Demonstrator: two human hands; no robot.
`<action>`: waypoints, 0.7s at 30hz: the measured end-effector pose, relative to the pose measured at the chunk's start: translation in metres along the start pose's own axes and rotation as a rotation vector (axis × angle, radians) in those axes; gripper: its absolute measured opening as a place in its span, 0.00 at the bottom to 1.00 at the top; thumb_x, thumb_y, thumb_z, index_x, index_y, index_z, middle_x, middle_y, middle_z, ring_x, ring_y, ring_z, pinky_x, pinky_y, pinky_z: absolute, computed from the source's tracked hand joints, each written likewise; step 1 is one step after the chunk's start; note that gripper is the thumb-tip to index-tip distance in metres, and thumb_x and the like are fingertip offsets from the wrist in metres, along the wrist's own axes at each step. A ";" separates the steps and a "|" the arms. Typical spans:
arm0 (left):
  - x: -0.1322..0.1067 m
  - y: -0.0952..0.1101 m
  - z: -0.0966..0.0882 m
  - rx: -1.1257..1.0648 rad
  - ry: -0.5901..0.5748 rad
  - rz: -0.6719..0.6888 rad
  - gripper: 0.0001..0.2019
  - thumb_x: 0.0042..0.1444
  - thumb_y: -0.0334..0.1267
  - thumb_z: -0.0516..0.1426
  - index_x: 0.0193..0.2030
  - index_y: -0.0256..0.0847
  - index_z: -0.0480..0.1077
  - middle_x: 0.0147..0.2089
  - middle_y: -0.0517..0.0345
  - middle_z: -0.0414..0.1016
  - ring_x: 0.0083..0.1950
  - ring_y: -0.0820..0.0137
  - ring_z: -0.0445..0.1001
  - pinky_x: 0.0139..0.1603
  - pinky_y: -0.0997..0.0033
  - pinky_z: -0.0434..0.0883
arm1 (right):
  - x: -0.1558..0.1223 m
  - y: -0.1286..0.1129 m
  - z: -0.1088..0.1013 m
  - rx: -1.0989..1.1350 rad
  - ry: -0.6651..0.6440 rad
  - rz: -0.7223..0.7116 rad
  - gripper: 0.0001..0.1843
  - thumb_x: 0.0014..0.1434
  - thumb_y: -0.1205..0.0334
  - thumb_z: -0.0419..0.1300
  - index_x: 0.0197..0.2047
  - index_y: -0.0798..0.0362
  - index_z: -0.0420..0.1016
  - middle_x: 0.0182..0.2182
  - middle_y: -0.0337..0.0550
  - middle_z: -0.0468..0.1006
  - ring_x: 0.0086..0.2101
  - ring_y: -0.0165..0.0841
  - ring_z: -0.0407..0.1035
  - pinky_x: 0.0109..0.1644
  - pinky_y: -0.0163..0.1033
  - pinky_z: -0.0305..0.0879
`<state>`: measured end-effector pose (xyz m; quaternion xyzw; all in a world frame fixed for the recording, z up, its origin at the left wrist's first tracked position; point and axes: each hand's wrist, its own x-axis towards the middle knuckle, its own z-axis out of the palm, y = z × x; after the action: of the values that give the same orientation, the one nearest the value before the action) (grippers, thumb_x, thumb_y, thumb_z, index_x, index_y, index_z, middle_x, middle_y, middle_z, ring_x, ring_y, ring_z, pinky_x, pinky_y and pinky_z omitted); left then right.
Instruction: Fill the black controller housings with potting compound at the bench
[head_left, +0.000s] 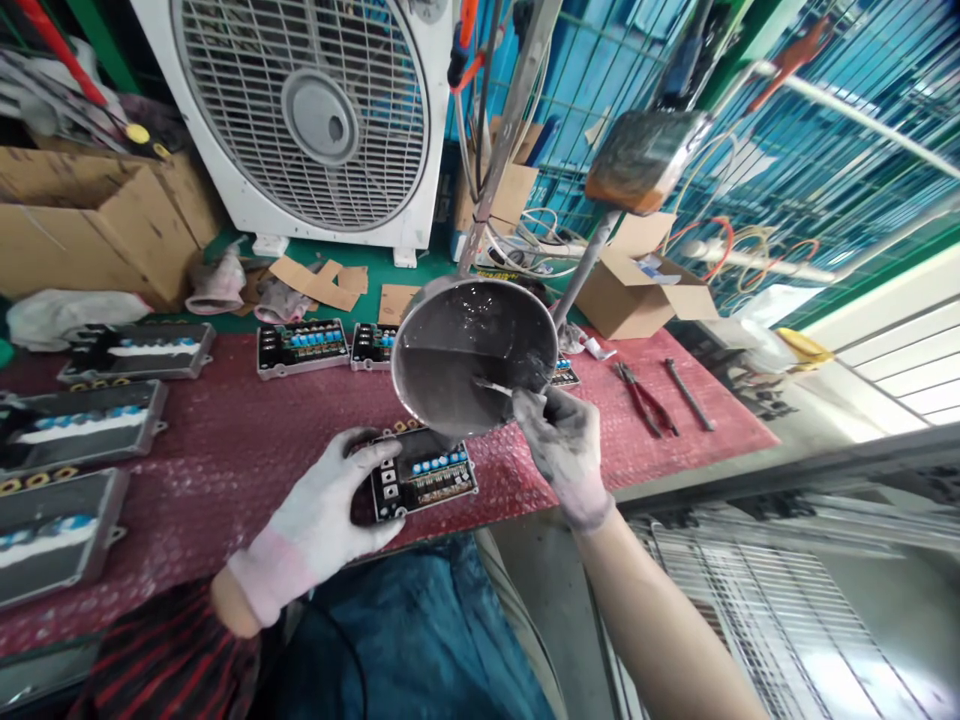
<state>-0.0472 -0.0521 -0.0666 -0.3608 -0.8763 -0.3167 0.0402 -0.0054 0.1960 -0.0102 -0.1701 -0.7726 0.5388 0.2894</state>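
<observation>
This was an electronics assembly workshop. A long bench (247, 440) covered in red bubble wrap carried rows of grey-cased circuit modules (303, 347) studded with blue capacitors, beside red-handled pliers (645, 398). Brown cardboard boxes (97, 225), a large white square box fan (300, 110), and coloured electrical cables (720, 240) before blue wire-mesh fencing (600, 100) showed a working industrial space.

Red bubble wrap (225, 470) covers the workbench. Electronic modules with blue capacitors (302, 347) lie in rows on the left portion of the bench. Red-handled pliers (645, 400) and a steel bar (688, 394) lie side by side at the right. Beyond the bench stand a white box fan (315, 110) and cardboard cartons (97, 225). Coloured wire coils (720, 250) hang against blue wire mesh (585, 90).
</observation>
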 end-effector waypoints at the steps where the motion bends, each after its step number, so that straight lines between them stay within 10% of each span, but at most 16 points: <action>1: 0.000 0.000 0.000 -0.004 -0.007 0.000 0.30 0.46 0.39 0.66 0.58 0.45 0.68 0.59 0.50 0.67 0.58 0.57 0.74 0.62 0.55 0.74 | -0.001 0.000 0.000 -0.007 0.008 -0.003 0.20 0.47 0.52 0.60 0.16 0.50 0.54 0.17 0.31 0.50 0.21 0.24 0.44 0.22 0.34 0.43; 21: 0.002 0.002 0.000 -0.073 -0.121 -0.103 0.32 0.47 0.39 0.66 0.62 0.45 0.66 0.62 0.48 0.67 0.61 0.56 0.71 0.64 0.54 0.70 | -0.015 0.003 0.008 0.003 -0.016 -0.041 0.18 0.48 0.54 0.61 0.17 0.50 0.56 0.18 0.31 0.50 0.21 0.24 0.44 0.22 0.34 0.43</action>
<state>-0.0470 -0.0502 -0.0648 -0.3348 -0.8825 -0.3275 -0.0423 0.0013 0.1825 -0.0185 -0.1493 -0.7774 0.5354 0.2945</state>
